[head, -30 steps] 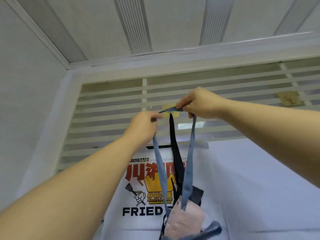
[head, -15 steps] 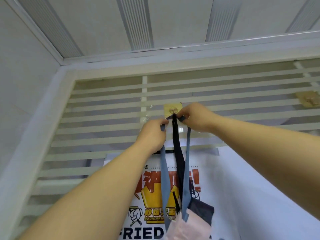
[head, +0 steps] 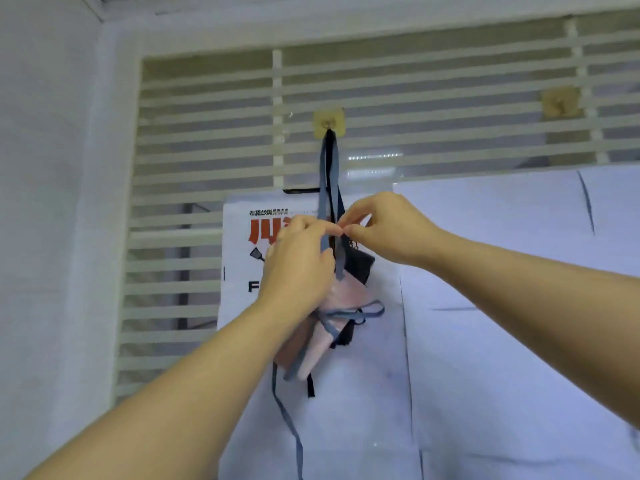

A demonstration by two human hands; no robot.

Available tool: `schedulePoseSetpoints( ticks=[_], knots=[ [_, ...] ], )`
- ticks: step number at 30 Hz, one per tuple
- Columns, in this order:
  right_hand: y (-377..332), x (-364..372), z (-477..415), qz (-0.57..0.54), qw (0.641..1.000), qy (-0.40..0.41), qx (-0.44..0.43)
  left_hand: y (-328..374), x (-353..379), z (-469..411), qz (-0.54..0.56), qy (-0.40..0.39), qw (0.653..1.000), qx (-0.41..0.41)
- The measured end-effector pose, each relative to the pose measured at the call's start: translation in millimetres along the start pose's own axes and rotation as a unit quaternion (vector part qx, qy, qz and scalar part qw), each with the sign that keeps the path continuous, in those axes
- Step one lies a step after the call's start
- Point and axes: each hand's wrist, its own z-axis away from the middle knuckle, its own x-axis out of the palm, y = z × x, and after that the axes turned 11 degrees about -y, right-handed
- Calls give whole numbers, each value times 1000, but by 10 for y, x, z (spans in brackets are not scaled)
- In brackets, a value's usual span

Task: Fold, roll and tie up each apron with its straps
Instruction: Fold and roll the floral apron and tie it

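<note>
A rolled pink apron (head: 325, 306), tied round with blue straps, hangs by its blue strap loop (head: 325, 174) from a yellowish wall hook (head: 329, 121). A black strap and a dark rolled apron (head: 360, 265) hang on the same hook behind it. My left hand (head: 298, 268) is in front of the roll's top and grips the left side of the blue loop. My right hand (head: 388, 230) pinches the right side of the loop between thumb and forefinger. A loose blue strap end (head: 291, 427) dangles below the roll.
The hook is stuck on a slatted window panel (head: 207, 150). A second, bare hook (head: 559, 103) is at the upper right. A printed poster (head: 242, 258) and white sheets (head: 502, 271) cover the wall below. A plain wall stands at the left.
My hands have come down from the hook to the middle of the straps. The blue loop now hangs on the hook by itself. The view has tilted downward.
</note>
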Motion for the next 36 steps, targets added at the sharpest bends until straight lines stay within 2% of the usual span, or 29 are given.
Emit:
schedulePoseSetpoints(
  ticks=[5, 9, 12, 15, 17, 20, 23, 25, 27, 28, 29, 33, 36],
  knots=[
    [36, 425, 957, -76, 995, -58, 25, 100, 340, 1049, 37, -22, 999, -5],
    [175, 817, 1888, -140, 978, -136, 77, 214, 830, 1990, 108, -122, 983, -91],
    [348, 1226, 2638, -183, 951, -212, 133, 310, 1308, 2710, 117, -214, 959, -147],
    [536, 1657, 3399, -204, 919, -282, 185, 397, 1734, 3403, 127, -323, 918, -191],
    [659, 1916, 3906, -208, 884, -354, 224, 436, 2004, 3879, 114, -402, 883, -215],
    [802, 2228, 4576, -186, 813, -490, 256, 444, 2309, 4549, 105, -491, 834, -228],
    [875, 2509, 5163, -118, 724, -628, 260, 490, 2478, 5036, 90, -603, 772, -179],
    [861, 2627, 5488, -106, 678, -680, 256, 530, 2540, 5299, 77, -670, 728, -126],
    [830, 2690, 5700, -122, 669, -686, 258, 547, 2581, 5497, 40, -715, 693, -83],
    [828, 2721, 5768, -123, 676, -680, 257, 537, 2611, 5568, 12, -724, 687, -64],
    [828, 2755, 5862, -114, 683, -676, 251, 541, 2643, 5654, -6, -721, 691, -52],
    [787, 2810, 6056, -56, 733, -643, 213, 515, 2720, 5834, 6, -637, 770, -35],
    [793, 2824, 6097, -20, 743, -640, 194, 531, 2696, 5851, 47, -580, 813, -31]
  ],
)
